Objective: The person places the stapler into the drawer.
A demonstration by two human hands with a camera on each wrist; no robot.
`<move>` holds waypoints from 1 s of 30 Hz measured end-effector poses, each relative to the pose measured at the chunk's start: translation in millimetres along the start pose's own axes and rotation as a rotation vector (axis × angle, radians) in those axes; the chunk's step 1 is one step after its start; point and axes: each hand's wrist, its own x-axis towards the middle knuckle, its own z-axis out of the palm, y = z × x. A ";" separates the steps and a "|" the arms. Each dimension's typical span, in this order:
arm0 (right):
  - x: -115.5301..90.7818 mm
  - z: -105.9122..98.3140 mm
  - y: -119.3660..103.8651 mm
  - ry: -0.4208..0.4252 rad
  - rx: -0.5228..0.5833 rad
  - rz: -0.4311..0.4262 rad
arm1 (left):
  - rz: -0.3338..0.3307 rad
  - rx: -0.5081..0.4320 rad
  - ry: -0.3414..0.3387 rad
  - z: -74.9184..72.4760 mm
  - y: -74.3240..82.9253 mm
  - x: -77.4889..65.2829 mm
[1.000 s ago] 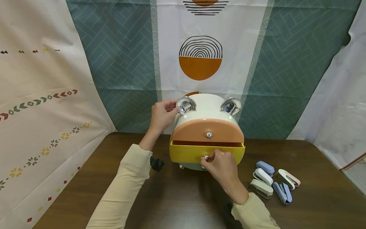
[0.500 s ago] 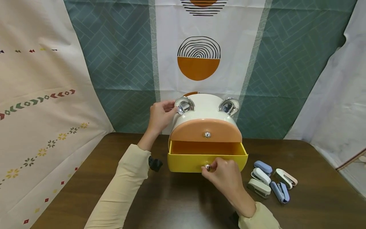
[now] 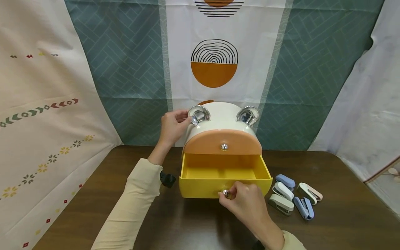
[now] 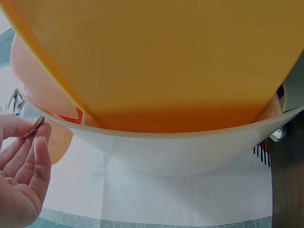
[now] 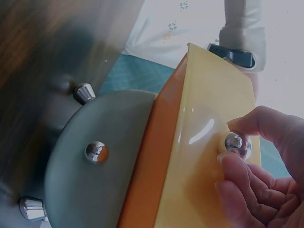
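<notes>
A rounded white cabinet (image 3: 223,114) with silver ears stands at the back of the table. Its yellow drawer (image 3: 200,188) is pulled well out, and its inside shows bare. My right hand (image 3: 248,205) pinches the silver drawer knob (image 5: 236,144) between thumb and fingers. With thumb and fingertips, my left hand (image 3: 173,126) grips the cabinet's left silver ear (image 3: 199,114). Above the yellow drawer is a closed orange drawer (image 3: 222,140) with its own knob. In the right wrist view, a grey-green bottom drawer (image 5: 102,128) shows below the yellow one.
Several small staplers lie in a cluster right of the cabinet, among them a white stapler (image 3: 283,191), a blue stapler (image 3: 303,208) and a cream stapler (image 3: 309,193). The dark wooden table (image 3: 193,229) ends at patterned cloths behind and left.
The yellow drawer has slid out toward me, from slightly open to far out, with my right hand on its knob. My left hand keeps its grip on the ear.
</notes>
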 end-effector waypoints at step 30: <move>-19.6 -16.4 -18.1 0.018 -0.016 -0.075 | 0.020 0.026 -0.010 -0.9 0.7 -1.6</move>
